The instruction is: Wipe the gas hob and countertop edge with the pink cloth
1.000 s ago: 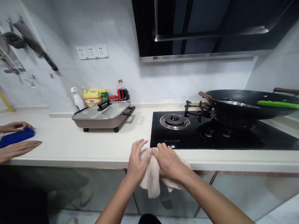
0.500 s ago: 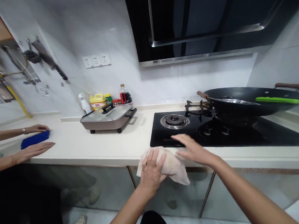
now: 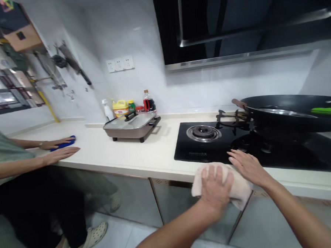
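My left hand [image 3: 215,190] presses a pale, stained cloth [image 3: 242,188] against the front edge of the counter, just below the hob. Its fingers bend over the top of the cloth, and part of the cloth hangs down past the edge. My right hand [image 3: 248,166] is open, palm down with fingers stretched out, beside the cloth's right end and over the front rim of the black hob [image 3: 194,152]. It holds nothing. Whether its palm touches the hob I cannot tell.
A large wok [image 3: 295,122] with a green-handled utensil [image 3: 325,111] stands on the hob's right. Left of the hob sits a lidded electric pan [image 3: 129,132], with bottles [image 3: 148,102] behind. At far left, another person's hands [image 3: 60,154] rest by a blue cloth [image 3: 62,145].
My left hand and the cloth have slid right along the counter edge. My right hand has also shifted right. The view has swung left. The other person's hand now lies over the blue cloth.
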The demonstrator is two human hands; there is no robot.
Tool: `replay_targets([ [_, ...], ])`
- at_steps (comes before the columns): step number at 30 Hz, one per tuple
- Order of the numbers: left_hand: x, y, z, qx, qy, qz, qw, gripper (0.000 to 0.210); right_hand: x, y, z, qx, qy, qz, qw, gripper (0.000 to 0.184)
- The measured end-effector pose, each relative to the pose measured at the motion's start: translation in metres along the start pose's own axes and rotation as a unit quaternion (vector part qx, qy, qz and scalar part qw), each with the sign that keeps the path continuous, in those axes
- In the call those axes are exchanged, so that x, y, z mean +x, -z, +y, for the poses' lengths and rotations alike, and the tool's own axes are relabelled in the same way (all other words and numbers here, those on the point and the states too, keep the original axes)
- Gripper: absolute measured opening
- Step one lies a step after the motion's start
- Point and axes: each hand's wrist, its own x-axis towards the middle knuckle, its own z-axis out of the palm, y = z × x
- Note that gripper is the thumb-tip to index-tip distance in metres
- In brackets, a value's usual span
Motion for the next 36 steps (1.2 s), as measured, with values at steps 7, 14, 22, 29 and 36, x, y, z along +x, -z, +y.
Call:
replay_targets([
  [7, -0.006, 0.008, -0.031, -0.023, -0.045, 0.01, 0.999, 0.064, -0.003, -0.018, 0.024, 0.029, 0.017, 0.007, 0.999, 0.073],
  [14, -0.088, 0.032, -0.172, -0.023, 0.004, -0.041, 0.999, 0.075, -0.005, -0.019, 0.021, 0.008, 0.021, 0.01, 1.0, 0.078],
  [22, -0.154, 0.088, -0.282, 0.092, 0.17, -0.089, 0.977, 0.078, -0.006, -0.025, 0.023, -0.001, 0.018, 0.018, 1.0, 0.08],
  [29, -0.152, 0.083, -0.256, 0.152, 0.307, -0.041, 0.939, 0.093, -0.006, -0.017, 0.012, -0.005, 0.006, 0.016, 1.0, 0.082],
  [36, -0.101, 0.033, -0.137, 0.1, 0.218, -0.016, 0.971, 0.098, -0.002, -0.023, 0.016, -0.004, 0.007, 0.017, 1.0, 0.081],
])
